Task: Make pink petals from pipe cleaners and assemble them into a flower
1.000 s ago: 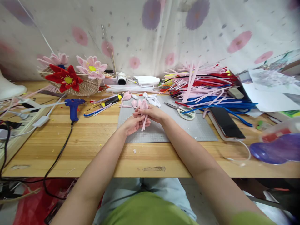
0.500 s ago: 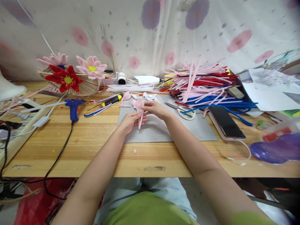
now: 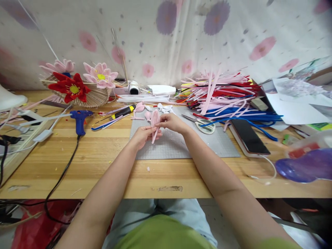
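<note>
Above the grey cutting mat (image 3: 176, 147) I hold a pink pipe cleaner petal (image 3: 155, 118), its loops upright and two tail ends pointing down. My left hand (image 3: 144, 135) is closed around its lower part, thumb over the stems. From the right, my right hand (image 3: 171, 123) pinches the petal's side with its fingertips. Just behind the hands lie a finished-looking pink petal piece (image 3: 140, 107), a smaller pink one (image 3: 147, 116) and white pieces (image 3: 165, 108). Scissors (image 3: 199, 123) with white handles rest on the mat to the right.
A blue glue gun (image 3: 80, 121) with a black cord stands left. Pipe cleaner flowers (image 3: 74, 90) sit behind it, near a yellow-black utility knife (image 3: 123, 112). Piled pipe cleaners (image 3: 220, 93) fill the back right, before a phone (image 3: 249, 136) and a purple translucent object (image 3: 303, 165).
The petal's loops look slightly more spread, and its tails show a little apart. Both hands keep their grip in nearly the same place. The view has shifted slightly.
</note>
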A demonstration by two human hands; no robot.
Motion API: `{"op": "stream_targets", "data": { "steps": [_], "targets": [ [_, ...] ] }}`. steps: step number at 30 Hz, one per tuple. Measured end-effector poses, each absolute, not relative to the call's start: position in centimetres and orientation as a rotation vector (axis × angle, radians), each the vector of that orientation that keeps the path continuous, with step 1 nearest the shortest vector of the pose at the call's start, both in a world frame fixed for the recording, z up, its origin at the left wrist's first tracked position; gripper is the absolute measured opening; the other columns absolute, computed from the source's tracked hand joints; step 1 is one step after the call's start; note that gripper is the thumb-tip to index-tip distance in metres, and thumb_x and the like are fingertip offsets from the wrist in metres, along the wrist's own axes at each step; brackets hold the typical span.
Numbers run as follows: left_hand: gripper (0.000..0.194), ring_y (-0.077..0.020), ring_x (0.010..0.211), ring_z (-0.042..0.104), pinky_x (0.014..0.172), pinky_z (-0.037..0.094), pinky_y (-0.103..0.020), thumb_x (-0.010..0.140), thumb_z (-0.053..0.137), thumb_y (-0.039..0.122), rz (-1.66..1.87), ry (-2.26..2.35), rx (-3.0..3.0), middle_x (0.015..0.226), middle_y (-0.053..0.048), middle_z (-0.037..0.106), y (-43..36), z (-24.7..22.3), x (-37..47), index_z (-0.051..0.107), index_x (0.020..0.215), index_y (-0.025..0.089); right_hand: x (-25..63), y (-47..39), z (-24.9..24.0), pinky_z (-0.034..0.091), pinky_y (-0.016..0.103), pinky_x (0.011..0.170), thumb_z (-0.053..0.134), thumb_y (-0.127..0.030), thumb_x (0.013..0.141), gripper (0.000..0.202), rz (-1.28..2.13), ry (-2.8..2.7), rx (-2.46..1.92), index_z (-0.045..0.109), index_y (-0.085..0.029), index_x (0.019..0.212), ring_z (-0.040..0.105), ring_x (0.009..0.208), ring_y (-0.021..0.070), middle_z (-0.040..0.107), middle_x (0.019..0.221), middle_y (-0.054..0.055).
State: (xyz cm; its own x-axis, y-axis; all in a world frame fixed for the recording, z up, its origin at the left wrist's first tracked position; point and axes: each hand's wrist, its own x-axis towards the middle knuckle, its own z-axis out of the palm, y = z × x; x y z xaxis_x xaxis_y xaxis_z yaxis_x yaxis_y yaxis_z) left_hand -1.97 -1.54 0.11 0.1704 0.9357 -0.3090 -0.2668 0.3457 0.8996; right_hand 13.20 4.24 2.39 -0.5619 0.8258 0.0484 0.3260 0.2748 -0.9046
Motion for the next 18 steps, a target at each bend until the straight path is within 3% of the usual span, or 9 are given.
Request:
{"op": "stream_targets", "data": {
  "steps": [5, 11, 15, 18],
  "targets": [
    [0.014, -0.0207, 0.071, 0.067, 0.064, 0.052, -0.031, 0.071, 0.064, 0.020, 0.977, 1.072, 0.822, 0.080, -0.012, 0.070, -1.5, 0.0, -2.2, 0.068, 0.079, 0.009, 13.1, 4.5, 1.9, 0.033, 0.023, 0.052, 0.064, -0.043, 0.062, 0.030, 1.300, -2.029, -0.983, 0.054, -0.014, 0.060, 0.041, 0.054, 0.0077, 0.047, 0.055, -0.003],
    [0.009, -0.0150, 0.057, 0.064, 0.065, 0.052, -0.030, 0.074, 0.060, 0.014, 0.999, 1.104, 0.789, 0.064, -0.007, 0.066, -1.6, 0.0, -1.7, 0.066, 0.072, 0.008, 12.6, 3.6, 1.8, 0.029, 0.022, 0.049, 0.061, -0.044, 0.066, 0.031, 1.436, -1.944, -0.947, 0.056, -0.013, 0.064, 0.038, 0.051, 0.0063, 0.047, 0.056, -0.003],
    [0.008, -0.0133, 0.053, 0.062, 0.069, 0.052, -0.031, 0.072, 0.062, 0.015, 0.980, 1.077, 0.774, 0.060, -0.005, 0.064, -1.7, 0.2, -1.6, 0.065, 0.069, 0.008, 12.0, 3.4, 1.4, 0.028, 0.022, 0.048, 0.066, -0.046, 0.060, 0.035, 1.538, -1.735, -1.001, 0.056, -0.013, 0.061, 0.039, 0.050, 0.0062, 0.049, 0.054, -0.002],
    [0.013, -0.0155, 0.061, 0.065, 0.067, 0.052, -0.030, 0.072, 0.065, 0.022, 0.950, 1.028, 0.827, 0.069, -0.009, 0.067, -1.6, 0.4, -1.9, 0.065, 0.074, 0.009, 11.9, 3.5, 1.2, 0.027, 0.021, 0.047, 0.068, -0.045, 0.056, 0.035, 1.558, -1.634, -1.034, 0.058, -0.012, 0.063, 0.039, 0.049, 0.0056, 0.052, 0.056, -0.002]
  ]
}}
